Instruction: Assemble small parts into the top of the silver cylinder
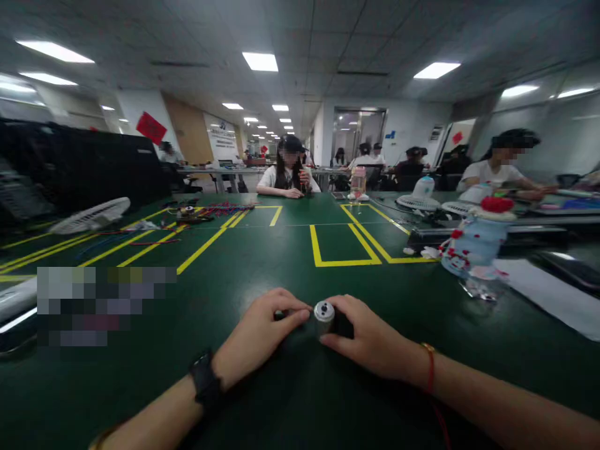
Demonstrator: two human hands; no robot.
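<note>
A small silver metal cylinder (324, 319), looking like a small motor, stands upright on the green table with dark holes in its top face. The thumb and fingers of my right hand (359, 331) are closed around its right side. Just left of the cylinder, my left hand (274, 325) has thumb and forefinger pinched together, their tips close to the cylinder's upper edge. Whatever the pinch holds, if anything, is too small to make out.
Yellow tape (347, 264) marks the green table (262, 262). Loose wires (225, 209) lie at the far left. On the right are a light blue bottle (485, 240), white paper (548, 294) and white fans (419, 199). Opposite, a person (288, 172) sits at the table's far edge.
</note>
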